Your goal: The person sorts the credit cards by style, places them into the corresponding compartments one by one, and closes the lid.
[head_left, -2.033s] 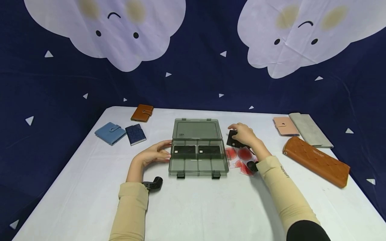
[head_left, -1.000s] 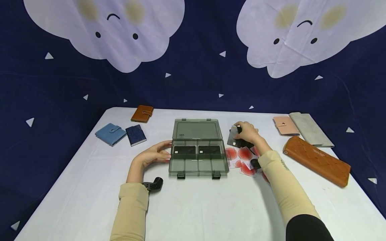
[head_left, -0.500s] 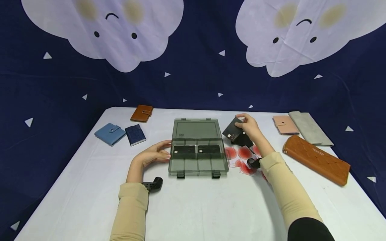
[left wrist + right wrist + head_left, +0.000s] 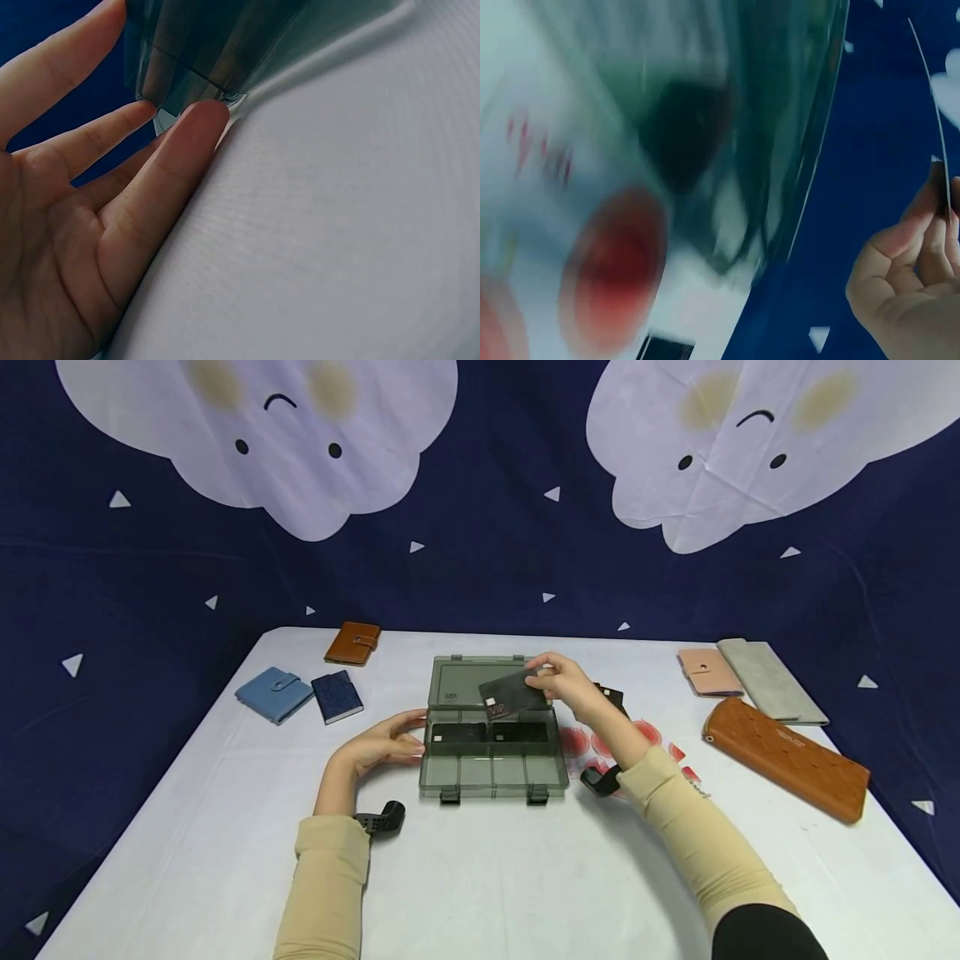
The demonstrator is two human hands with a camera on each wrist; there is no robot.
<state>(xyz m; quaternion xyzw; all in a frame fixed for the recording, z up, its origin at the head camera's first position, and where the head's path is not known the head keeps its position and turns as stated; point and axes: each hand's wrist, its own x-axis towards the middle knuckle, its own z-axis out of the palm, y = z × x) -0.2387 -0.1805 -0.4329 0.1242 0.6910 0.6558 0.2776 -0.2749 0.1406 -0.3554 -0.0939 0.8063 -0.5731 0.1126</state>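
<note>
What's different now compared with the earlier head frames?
The right hand has lifted a dark VIP card from the black cards right of the open box and carried it left; it now holds it over the box. Unchanged: the left hand touching the box's left side, the two cards inside and the blue wallet.

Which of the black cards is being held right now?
The VIP-lettered card, pinched by the right hand over the open case; the other black cards lie in the case or beside it.

navy backdrop behind white table
</note>
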